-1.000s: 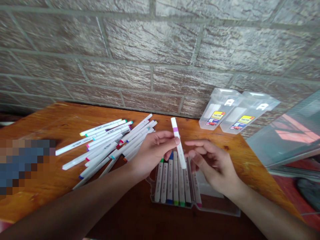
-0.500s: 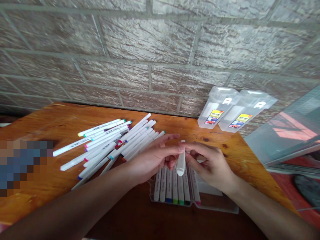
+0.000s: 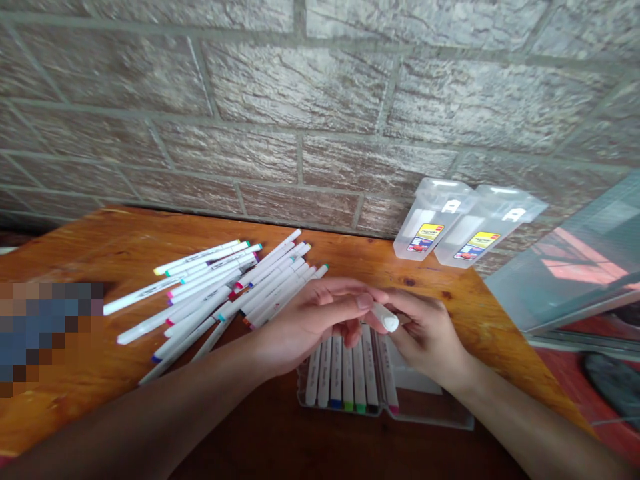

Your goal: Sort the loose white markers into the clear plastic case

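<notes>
A white marker [image 3: 385, 318] is held between both hands, its blunt white end angled toward me. My left hand [image 3: 317, 317] pinches it between thumb and fingers. On the other side, the fingers of my right hand [image 3: 430, 327] are bent round the marker, partly hidden behind it. Below the hands lies an opened clear plastic case [image 3: 435, 421]. Several white markers [image 3: 347, 377] with coloured ends are lined up in its left half, and one with a pink end [image 3: 388, 380] rests in the right half beside the hinge.
Loose white markers [image 3: 215, 293] with coloured ends are piled on the wooden table [image 3: 135, 233] at left. Two clear labelled containers [image 3: 425, 220] stand at the back right by the stone-block wall [image 3: 340, 80]. A glass panel [image 3: 565, 260] is off the table's right side.
The held marker has turned from nearly upright to slanting, its near end swinging right and up. My left index finger has come down over it. The view has shifted slightly.
</notes>
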### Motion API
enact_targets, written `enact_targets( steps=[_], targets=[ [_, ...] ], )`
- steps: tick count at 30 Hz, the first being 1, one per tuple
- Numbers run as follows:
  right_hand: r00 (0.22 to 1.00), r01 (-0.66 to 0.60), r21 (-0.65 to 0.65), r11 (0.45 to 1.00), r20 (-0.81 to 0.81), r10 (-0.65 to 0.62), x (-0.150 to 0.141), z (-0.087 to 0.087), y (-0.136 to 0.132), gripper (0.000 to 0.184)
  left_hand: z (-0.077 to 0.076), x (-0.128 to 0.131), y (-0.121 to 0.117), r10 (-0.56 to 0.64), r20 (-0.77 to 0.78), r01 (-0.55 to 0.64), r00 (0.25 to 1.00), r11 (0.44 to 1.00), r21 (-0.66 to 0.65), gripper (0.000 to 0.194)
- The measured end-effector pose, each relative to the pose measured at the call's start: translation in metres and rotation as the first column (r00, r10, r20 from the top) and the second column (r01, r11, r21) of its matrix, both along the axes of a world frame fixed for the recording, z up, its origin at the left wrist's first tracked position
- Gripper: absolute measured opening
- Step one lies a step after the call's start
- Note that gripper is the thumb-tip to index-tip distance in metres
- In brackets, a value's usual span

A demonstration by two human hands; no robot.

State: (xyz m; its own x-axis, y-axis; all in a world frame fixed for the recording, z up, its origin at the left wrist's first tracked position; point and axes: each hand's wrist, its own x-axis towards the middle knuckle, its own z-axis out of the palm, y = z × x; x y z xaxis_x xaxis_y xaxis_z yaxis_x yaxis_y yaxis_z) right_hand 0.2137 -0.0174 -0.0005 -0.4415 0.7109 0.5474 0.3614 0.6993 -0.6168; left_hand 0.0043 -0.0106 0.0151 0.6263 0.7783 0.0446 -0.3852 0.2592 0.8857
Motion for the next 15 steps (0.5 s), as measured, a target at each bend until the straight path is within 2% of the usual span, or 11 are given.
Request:
enact_targets(
  steps=[15],
  targets=[
    [1.000,0.016,0.053,0.998,0.017,-0.017,-0.0012,0.0030,0.0001,0.026,-0.0008,0.0000,-0.0007,0.018,-0.026,-0.017,0.999,1.000,0.008,0.025]
  ],
)
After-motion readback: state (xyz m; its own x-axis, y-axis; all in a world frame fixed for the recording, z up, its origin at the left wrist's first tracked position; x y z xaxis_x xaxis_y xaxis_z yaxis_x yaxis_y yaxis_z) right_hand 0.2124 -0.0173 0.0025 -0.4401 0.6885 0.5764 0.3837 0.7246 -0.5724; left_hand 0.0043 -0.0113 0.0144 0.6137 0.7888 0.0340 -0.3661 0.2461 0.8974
